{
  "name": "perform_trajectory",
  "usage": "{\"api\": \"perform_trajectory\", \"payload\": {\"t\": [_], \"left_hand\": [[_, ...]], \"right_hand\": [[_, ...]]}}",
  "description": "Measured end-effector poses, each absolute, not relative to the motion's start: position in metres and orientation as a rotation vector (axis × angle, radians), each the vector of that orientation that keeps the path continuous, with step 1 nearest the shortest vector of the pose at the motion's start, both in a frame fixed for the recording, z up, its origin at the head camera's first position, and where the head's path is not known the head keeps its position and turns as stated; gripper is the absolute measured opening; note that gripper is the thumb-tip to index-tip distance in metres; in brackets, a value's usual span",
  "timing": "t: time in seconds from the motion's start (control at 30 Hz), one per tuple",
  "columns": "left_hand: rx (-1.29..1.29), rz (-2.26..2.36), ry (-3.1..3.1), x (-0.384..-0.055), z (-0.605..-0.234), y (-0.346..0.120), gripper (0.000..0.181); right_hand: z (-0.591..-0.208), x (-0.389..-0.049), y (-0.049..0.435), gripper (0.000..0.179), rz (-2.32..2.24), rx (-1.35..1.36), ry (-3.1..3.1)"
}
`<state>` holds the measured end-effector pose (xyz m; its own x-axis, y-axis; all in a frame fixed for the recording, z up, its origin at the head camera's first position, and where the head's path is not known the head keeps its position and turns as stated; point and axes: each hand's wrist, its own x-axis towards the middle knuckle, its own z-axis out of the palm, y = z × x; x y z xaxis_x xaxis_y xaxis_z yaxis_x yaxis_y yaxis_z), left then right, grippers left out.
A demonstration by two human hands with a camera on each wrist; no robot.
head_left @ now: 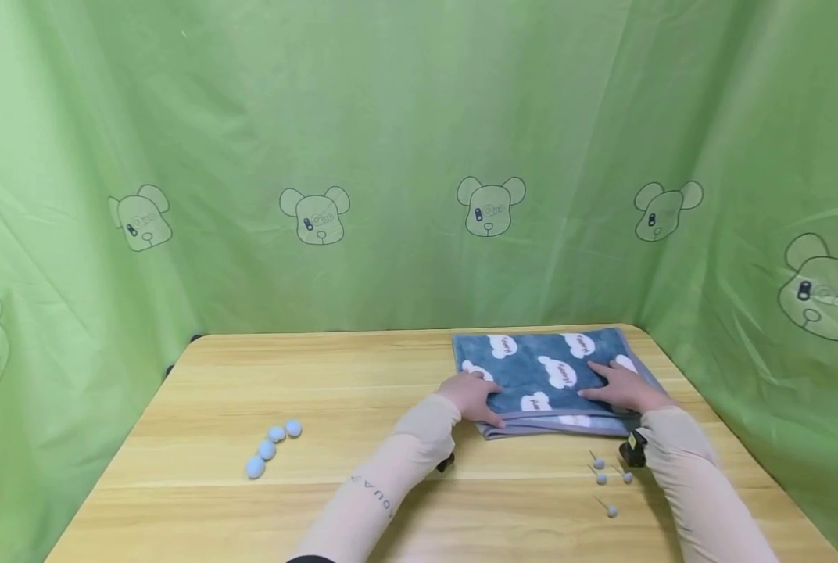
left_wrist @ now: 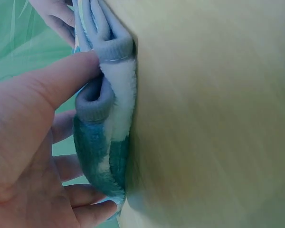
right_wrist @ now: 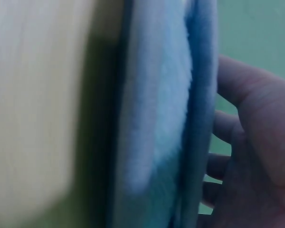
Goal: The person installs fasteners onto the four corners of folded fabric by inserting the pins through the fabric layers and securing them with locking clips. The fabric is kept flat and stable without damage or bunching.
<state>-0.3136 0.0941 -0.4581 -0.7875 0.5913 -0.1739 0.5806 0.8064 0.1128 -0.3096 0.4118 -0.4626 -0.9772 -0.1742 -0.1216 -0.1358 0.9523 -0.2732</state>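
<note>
A teal fleece blanket (head_left: pixel 524 367) with white bear-head patches and grey edging lies folded in layers at the table's right rear. On its left end rests my left hand (head_left: pixel 470 396), fingers spread; in the left wrist view the thumb (left_wrist: pixel 71 76) touches the stacked edge between layers. My right hand (head_left: pixel 628 386) lies on the blanket's right part with fingers spread. The right wrist view shows that hand (right_wrist: pixel 261 123) beside the blanket's grey layered edge (right_wrist: pixel 202 104), its fingertips hidden behind it.
Several small grey balls on thin stems (head_left: pixel 600 478) lie in front of the blanket, near my right wrist. Several light blue balls (head_left: pixel 266 450) form a slanted row on the left of the wooden table (head_left: pixel 201 391). A green curtain (head_left: pixel 405 274) encloses the back and sides.
</note>
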Motion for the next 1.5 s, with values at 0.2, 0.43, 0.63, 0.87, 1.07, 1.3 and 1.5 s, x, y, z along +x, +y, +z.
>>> {"api": "perform_trajectory", "payload": {"t": [0.2,0.43,0.63,0.87,1.07,1.3,1.5], "left_hand": [[0.916,0.103,2.792,-0.318,-0.459,0.070,0.070],[0.937,0.149,2.788,-0.321,-0.455,0.035,0.070],[0.944,0.221,2.781,-0.322,-0.451,0.001,0.069],[0.934,0.301,2.775,-0.319,-0.449,-0.035,0.066],[0.905,0.349,2.752,-0.307,-0.449,-0.064,0.065],[0.878,0.384,2.740,-0.296,-0.448,-0.095,0.063],[0.806,0.410,2.731,-0.286,-0.444,-0.117,0.063]], "right_hand": [[-0.462,-0.315,0.387,0.086,-0.364,-0.255,2.946],[-0.455,-0.316,0.357,0.086,-0.340,-0.308,2.878],[-0.449,-0.316,0.328,0.086,-0.348,-0.367,2.827],[-0.445,-0.315,0.295,0.084,-0.337,-0.427,2.802],[-0.446,-0.309,0.272,0.081,-0.287,-0.521,2.803],[-0.440,-0.294,0.248,0.079,-0.259,-0.629,2.797],[-0.438,-0.284,0.231,0.076,-0.319,-0.702,2.765]]}}
